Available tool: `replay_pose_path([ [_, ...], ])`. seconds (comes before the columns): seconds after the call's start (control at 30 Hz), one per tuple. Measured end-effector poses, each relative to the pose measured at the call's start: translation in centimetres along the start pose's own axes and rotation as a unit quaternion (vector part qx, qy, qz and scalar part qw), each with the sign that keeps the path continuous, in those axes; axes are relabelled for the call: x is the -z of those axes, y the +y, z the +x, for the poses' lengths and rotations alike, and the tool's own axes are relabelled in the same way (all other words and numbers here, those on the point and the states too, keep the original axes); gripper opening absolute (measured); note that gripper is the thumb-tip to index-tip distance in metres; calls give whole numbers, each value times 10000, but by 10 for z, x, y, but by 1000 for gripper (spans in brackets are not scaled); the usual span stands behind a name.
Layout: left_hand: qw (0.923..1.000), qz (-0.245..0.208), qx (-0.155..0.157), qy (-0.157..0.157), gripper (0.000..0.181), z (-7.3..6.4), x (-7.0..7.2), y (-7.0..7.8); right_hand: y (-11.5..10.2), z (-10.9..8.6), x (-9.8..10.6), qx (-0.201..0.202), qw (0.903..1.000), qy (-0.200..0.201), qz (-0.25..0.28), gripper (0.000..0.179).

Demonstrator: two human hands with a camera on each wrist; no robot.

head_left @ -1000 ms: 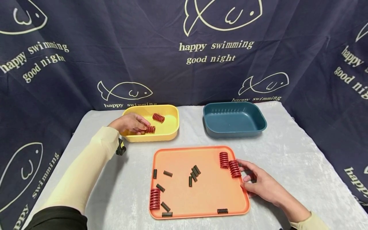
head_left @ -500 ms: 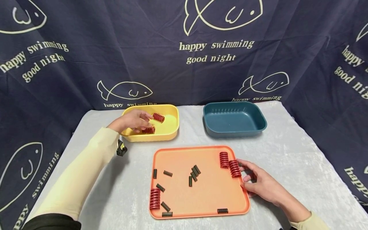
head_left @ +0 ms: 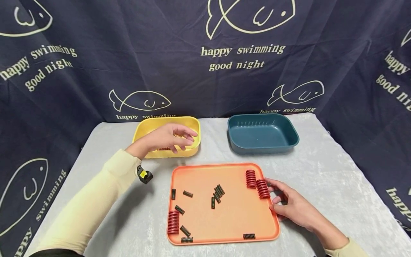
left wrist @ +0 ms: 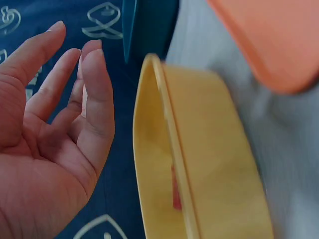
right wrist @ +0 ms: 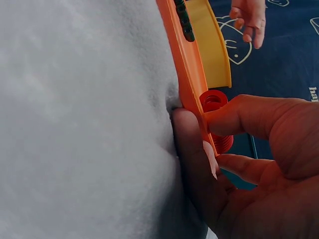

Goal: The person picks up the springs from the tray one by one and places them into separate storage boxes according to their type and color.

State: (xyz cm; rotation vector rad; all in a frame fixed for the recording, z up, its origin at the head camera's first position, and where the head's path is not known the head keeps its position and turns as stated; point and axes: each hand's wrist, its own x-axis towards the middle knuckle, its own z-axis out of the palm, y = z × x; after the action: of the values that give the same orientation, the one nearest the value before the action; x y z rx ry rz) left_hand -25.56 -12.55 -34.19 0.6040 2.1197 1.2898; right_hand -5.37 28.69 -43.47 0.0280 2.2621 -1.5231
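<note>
My left hand (head_left: 171,137) hovers over the yellow bin (head_left: 192,151), fingers loosely spread and holding nothing. A red coil spring (head_left: 164,149) shows in the bin below the hand; the other red spring there is mostly hidden by the hand. My right hand (head_left: 293,207) pinches the right rim of the orange tray (head_left: 231,221), as the right wrist view shows. Near those fingers, two large red springs lie in the tray's upper right corner, a left one (head_left: 250,179) and a right one (head_left: 263,189). Another large red spring (head_left: 173,222) lies along the left rim.
Several small dark springs (head_left: 213,202) lie in the tray's middle, on its left side and by its front rim. A dark teal bin (head_left: 263,150) stands at the back right. A navy printed curtain (head_left: 205,89) hangs behind the grey-white tabletop (head_left: 321,171).
My left hand has let go of a red spring in the yellow bin, then risen and moved right above it. The right hand keeps its place on the tray rim.
</note>
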Motion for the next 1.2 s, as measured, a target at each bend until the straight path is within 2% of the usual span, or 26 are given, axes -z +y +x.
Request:
replay_pose_path([
  [0.2, 9989, -274, -196, -317, 41, 4, -22, 9, 0, 0, 0, 56, 10000, 30, -40, 80],
  [0.47, 9954, -666, -272, -627, 42, 12, -46, 14, 0, 0, 0, 53, 10000, 29, -46, 80],
  [0.7, 9945, -562, -390, -799, 45, 25, -65, 13, 1, -1, -1, 210, 9997, 39, -94, 80],
  [0.93, 9949, -287, -490, -835, 42, 39, -84, 13, 1, -1, -1, 288, 9995, 52, -123, 80],
  [1.2, 9936, -293, -570, -931, 42, 57, -105, 14, 2, -1, 0, 246, 9997, -4, -32, 80],
])
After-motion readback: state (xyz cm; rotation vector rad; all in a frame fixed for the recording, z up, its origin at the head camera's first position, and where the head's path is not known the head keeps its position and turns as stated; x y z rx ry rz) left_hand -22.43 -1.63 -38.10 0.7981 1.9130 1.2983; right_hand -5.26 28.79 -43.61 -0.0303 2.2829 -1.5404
